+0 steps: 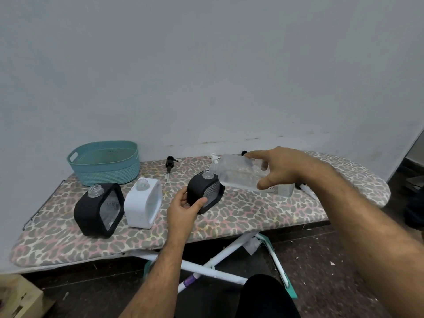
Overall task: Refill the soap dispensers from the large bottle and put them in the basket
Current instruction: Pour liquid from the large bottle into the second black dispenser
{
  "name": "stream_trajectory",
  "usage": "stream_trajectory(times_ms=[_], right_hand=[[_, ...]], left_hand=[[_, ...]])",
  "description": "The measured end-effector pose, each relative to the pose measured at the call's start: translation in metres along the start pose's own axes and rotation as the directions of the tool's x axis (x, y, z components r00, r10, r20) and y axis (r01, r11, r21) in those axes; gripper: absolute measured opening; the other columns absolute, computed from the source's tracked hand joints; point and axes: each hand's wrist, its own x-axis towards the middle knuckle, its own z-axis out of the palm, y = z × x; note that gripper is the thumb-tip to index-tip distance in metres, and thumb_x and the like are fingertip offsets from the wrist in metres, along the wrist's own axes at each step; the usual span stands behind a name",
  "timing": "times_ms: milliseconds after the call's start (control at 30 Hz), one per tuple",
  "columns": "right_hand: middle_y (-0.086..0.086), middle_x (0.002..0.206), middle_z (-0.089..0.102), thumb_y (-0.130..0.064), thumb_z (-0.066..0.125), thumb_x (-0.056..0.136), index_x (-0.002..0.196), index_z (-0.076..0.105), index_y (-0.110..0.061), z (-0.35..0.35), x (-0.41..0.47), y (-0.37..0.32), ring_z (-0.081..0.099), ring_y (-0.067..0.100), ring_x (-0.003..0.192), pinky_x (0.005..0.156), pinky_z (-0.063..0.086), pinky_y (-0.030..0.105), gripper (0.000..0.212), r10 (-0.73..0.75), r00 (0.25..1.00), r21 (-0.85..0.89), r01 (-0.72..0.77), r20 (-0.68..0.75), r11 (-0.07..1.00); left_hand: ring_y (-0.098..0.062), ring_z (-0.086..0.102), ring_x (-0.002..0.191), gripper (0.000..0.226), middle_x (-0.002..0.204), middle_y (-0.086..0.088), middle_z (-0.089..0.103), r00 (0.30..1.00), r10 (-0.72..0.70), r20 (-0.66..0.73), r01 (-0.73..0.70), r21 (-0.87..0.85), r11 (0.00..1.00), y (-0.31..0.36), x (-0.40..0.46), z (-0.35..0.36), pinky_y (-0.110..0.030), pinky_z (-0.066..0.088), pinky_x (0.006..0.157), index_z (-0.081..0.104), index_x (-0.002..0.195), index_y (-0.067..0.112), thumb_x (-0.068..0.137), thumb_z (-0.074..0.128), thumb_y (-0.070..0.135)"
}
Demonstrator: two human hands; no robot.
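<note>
The right hand point(278, 167) grips the large bottle point(241, 174), a clear plastic container tilted with its neck down over the open mouth of a black dispenser point(205, 193). The left hand point(184, 208) clasps that dispenser's lower side near the middle of the ironing board point(241, 216). A second black dispenser point(97, 211) and a white dispenser point(143, 203) stand uncapped toward the left end. The teal basket point(105, 162) occupies the far left corner.

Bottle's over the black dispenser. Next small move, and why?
Probably keep tipping the large clear bottle in the right hand: its mouth sits at the open neck of the black dispenser, which the left hand steadies. No stream is visible.
</note>
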Motion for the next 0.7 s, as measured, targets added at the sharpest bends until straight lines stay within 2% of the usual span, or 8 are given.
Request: stream_trajectory(times_ms=[300, 533, 700], right_hand=[[-0.006, 0.128, 0.06, -0.046, 0.074, 0.075, 0.149, 0.024, -0.046, -0.012, 0.0, -0.007, 0.056, 0.018, 0.111, 0.092, 0.049, 0.039, 0.09, -0.006, 1.0, -0.053, 0.008, 0.028, 0.999], [-0.008, 0.131, 0.059, -0.044, 0.075, 0.075, 0.15, 0.024, -0.045, -0.02, 0.0, -0.012, 0.052, 0.014, 0.106, 0.095, 0.048, 0.038, 0.091, 0.005, 0.998, -0.047, -0.002, 0.067, 0.999], [-0.009, 0.127, 0.06, -0.044, 0.076, 0.074, 0.149, 0.026, -0.045, -0.025, 0.0, -0.016, 0.047, 0.01, 0.097, 0.093, 0.047, 0.036, 0.09, 0.018, 0.996, -0.035, -0.015, 0.083, 0.999]], left_hand=[[-0.009, 0.064, 0.103, 0.066, 0.115, -0.001, 0.068, 1.0, 0.006, 0.001, -0.006, 0.001, 1.0, 0.002, 0.0, 0.0, -0.032, 0.057, 0.09, 0.057, 0.134, 0.016, 0.075, 0.085, 0.024], [-0.01, 0.065, 0.103, 0.065, 0.113, 0.001, 0.068, 1.0, 0.002, -0.002, -0.002, 0.008, 1.0, 0.0, 0.001, 0.0, -0.036, 0.057, 0.091, 0.058, 0.132, 0.016, 0.074, 0.085, 0.025], [-0.005, 0.064, 0.102, 0.062, 0.111, 0.004, 0.067, 1.0, 0.009, 0.001, -0.009, -0.002, 1.0, 0.002, 0.0, 0.0, -0.022, 0.055, 0.083, 0.058, 0.131, 0.017, 0.075, 0.085, 0.022]])
